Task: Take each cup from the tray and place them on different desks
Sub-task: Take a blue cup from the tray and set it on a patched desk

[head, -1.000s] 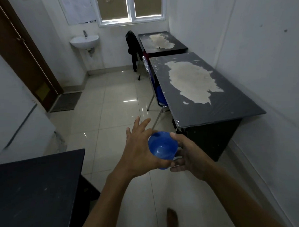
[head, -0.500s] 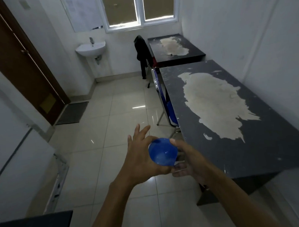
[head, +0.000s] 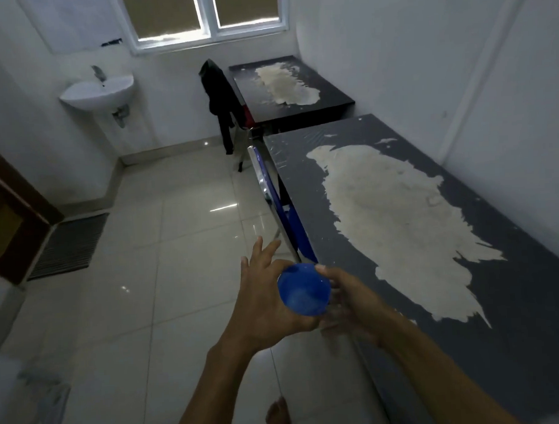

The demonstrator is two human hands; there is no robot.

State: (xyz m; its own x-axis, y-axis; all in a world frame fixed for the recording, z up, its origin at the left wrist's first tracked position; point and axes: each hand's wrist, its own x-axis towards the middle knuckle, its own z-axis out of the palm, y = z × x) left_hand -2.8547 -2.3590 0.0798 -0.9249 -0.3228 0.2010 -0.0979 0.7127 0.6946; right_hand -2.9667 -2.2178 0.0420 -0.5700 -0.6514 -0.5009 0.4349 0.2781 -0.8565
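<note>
Now nearer the worn dark desk point(head: 515, 297) than 0.5 s ago — 1 blue cup point(head: 304, 289), rim up, gripped by left hand point(head: 263, 304) and right hand point(head: 353, 308).

Near desk point(head: 516, 313), right side, against the wall: dark top with a large pale patch point(head: 397, 226) where the surface has worn or peeled, spreading across its middle. Far desk point(head: 334, 102), end to end beyond it: same dark top, with a smaller pale patch point(head: 284, 86). Floor point(head: 178, 264): glossy pale tiles. On it stand a blue chair point(head: 281, 211) pushed against the near desk, a chair draped with dark clothing point(head: 220, 99) beside the far desk, and a dark mat point(head: 70, 246) far left by the door.
</note>
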